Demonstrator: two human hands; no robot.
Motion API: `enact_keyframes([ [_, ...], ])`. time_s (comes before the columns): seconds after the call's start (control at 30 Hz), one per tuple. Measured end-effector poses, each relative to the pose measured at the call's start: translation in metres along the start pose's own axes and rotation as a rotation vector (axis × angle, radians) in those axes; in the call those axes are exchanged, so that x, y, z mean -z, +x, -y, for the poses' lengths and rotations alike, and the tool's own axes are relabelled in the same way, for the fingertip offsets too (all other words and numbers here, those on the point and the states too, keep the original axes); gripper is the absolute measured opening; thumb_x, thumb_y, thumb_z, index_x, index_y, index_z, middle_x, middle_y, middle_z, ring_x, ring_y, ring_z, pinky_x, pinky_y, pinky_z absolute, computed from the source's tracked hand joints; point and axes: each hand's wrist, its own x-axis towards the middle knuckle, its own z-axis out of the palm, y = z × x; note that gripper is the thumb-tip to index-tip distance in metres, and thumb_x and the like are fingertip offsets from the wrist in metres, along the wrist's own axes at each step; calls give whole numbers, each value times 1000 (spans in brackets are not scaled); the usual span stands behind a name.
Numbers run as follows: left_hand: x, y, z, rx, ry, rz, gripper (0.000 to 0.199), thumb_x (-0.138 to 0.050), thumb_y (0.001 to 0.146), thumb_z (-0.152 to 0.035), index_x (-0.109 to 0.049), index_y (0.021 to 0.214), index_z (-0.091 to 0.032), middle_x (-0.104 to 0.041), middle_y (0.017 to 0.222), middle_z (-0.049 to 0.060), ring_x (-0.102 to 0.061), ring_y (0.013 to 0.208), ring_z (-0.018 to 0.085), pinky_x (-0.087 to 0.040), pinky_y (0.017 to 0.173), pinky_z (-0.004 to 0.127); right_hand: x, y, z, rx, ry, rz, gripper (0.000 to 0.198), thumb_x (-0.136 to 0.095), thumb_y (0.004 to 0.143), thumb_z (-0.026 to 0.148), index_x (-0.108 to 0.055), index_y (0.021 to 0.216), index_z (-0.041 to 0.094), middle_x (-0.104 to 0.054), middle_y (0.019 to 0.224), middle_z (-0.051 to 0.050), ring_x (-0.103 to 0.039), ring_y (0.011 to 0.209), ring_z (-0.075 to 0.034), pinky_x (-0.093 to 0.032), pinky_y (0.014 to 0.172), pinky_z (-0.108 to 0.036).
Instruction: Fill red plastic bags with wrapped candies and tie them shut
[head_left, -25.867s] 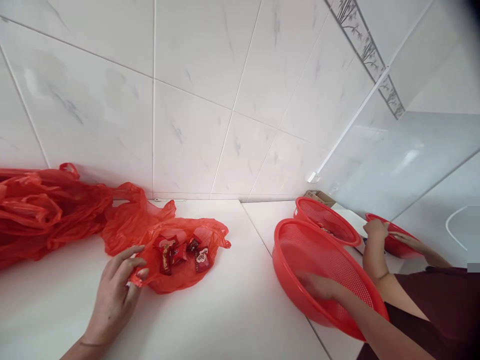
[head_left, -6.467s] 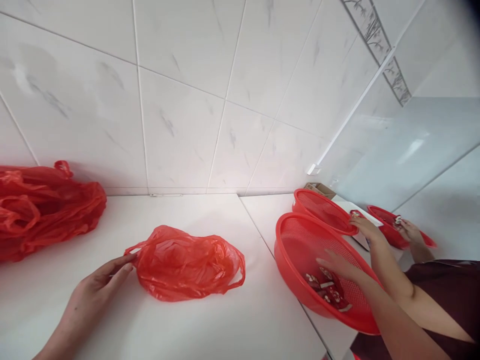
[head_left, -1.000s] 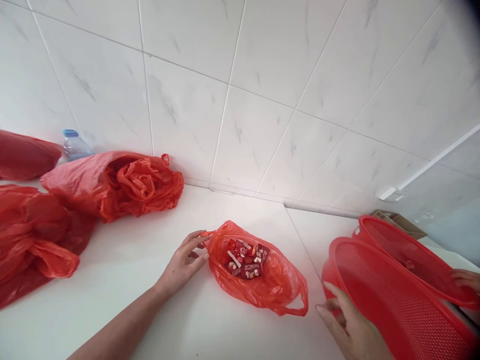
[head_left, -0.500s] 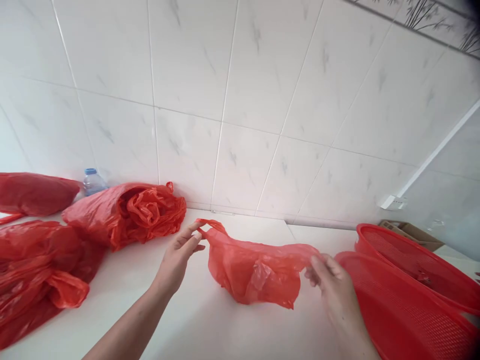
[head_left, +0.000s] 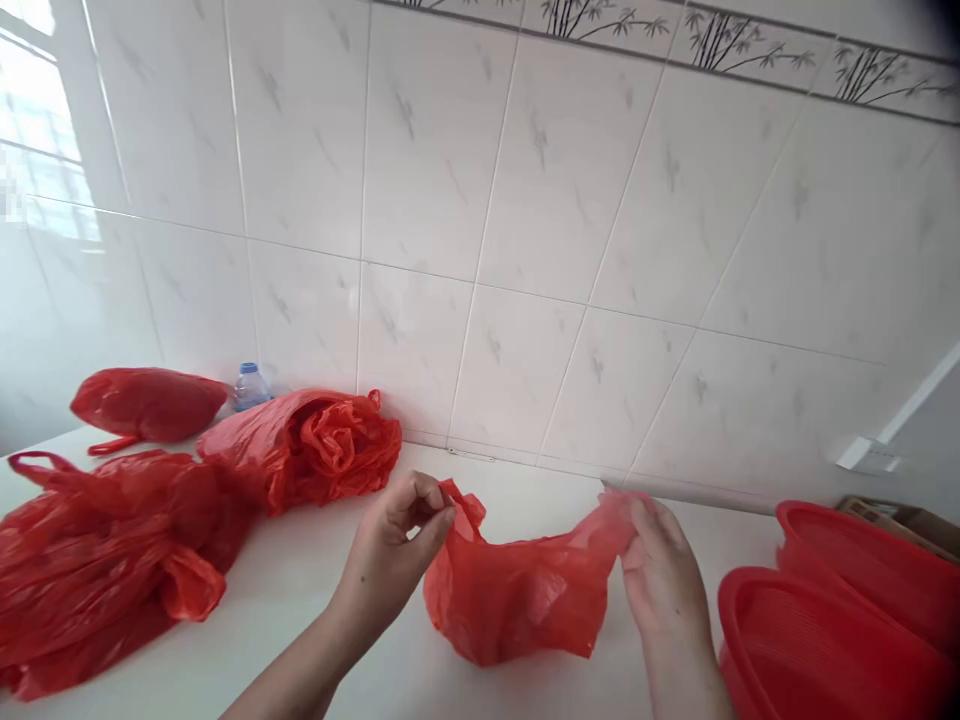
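Note:
A thin red plastic bag [head_left: 525,595] hangs stretched between my two hands above the white table. My left hand [head_left: 409,530] pinches its upper left corner, by the handle, between thumb and fingers. At the opposite corner my right hand [head_left: 664,560] grips the bag's upper right part, and the film partly covers those fingertips. The bag sags in the middle and its lower edge hangs loose.
Red plastic bags lie crumpled in a pile [head_left: 112,560] at the left, with a bunched roll [head_left: 322,450] and a red bundle [head_left: 150,400] behind. A blue-capped bottle [head_left: 249,388] stands by the tiled wall. Red plastic baskets [head_left: 825,630] and a cardboard box [head_left: 911,525] are at the right.
The view has swung left and up. My left hand has turned and closed on the handle corner. My right hand has raised its corner, and the bag sags more in the middle.

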Motion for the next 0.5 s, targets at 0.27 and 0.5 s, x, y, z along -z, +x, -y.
enact_keyframes([
  [0.27, -12, -2, -17, 149, -204, 114, 29, -63, 81, -32, -53, 106, -21, -61, 78, 2, -61, 73, 17, -50, 65, 30, -44, -17, -16, -178, 355, 151, 33, -58, 82, 53, -54, 76, 20, -35, 48, 10, -25, 37, -4, -26, 37, -16],
  [0.5, -27, 2, -16, 127, -174, 138, 14, -64, 80, -32, -60, 81, -19, -62, 76, 3, -56, 69, 15, -49, 61, 27, -54, -51, -1, -141, -198, 516, 50, -51, 85, 55, -53, 121, 21, -38, 45, 9, -28, 42, -8, -26, 43, -20],
])
